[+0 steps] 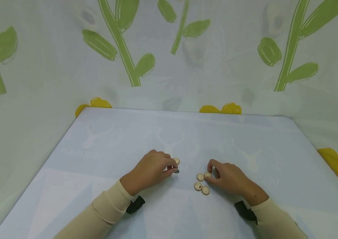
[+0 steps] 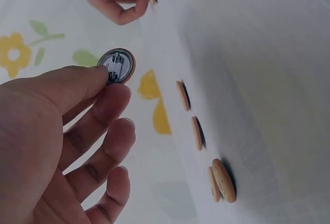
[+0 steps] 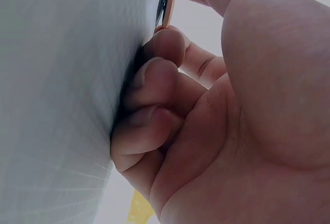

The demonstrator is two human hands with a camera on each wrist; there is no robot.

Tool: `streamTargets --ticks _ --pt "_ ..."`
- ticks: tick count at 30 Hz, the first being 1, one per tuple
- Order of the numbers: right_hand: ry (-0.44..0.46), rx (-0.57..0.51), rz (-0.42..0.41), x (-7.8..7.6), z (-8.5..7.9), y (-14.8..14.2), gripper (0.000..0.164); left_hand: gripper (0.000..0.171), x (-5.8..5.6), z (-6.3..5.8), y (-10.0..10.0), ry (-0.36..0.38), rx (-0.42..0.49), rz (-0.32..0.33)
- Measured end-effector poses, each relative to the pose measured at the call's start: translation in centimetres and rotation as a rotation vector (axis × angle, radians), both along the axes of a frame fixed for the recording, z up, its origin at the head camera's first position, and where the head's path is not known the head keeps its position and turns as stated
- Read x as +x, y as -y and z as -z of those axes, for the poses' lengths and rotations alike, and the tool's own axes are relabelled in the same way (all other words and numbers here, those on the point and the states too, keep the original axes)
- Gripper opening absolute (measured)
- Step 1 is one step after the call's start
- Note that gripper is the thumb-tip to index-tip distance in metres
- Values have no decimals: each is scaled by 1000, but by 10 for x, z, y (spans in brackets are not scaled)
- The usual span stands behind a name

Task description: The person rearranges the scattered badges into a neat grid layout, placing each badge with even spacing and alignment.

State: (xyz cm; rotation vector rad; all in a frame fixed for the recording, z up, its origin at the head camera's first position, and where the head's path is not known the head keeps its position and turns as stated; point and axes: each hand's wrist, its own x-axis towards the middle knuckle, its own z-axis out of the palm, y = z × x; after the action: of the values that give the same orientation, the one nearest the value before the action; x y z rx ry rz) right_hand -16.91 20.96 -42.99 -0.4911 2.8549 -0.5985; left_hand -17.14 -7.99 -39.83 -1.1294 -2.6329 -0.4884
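My left hand [image 1: 152, 167] pinches a round pin badge [image 2: 117, 65] between thumb and forefinger. Its silvery metal back and pin clasp face the left wrist camera. Another badge [image 1: 176, 161], wood-coloured, lies on the table just beyond those fingers, partly covered by them. On the right side, my right hand [image 1: 230, 177] holds a badge [image 3: 168, 7] by its edge with thumb and finger, close at the table surface. Beside its fingertips lie more beige badges, one [image 1: 200, 177] to the left and two touching [image 1: 205, 190] nearer me.
The table [image 1: 103, 132] has a pale blue and white cover with faint deer-head prints. Behind it hangs a light cloth [image 1: 216, 73] with green leaves and yellow flowers. Black straps [image 1: 135, 204] circle both wrists below the beige sleeves.
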Motion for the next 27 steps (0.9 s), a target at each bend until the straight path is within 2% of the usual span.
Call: streamTargets --ticks 19,27 --pt "5 5 3 0 0 0 23 8 -6 12 1 -53 -53 -30" --pt "-6 -1 -2 1 -1 0 23 7 -8 14 1 -67 -87 -62"
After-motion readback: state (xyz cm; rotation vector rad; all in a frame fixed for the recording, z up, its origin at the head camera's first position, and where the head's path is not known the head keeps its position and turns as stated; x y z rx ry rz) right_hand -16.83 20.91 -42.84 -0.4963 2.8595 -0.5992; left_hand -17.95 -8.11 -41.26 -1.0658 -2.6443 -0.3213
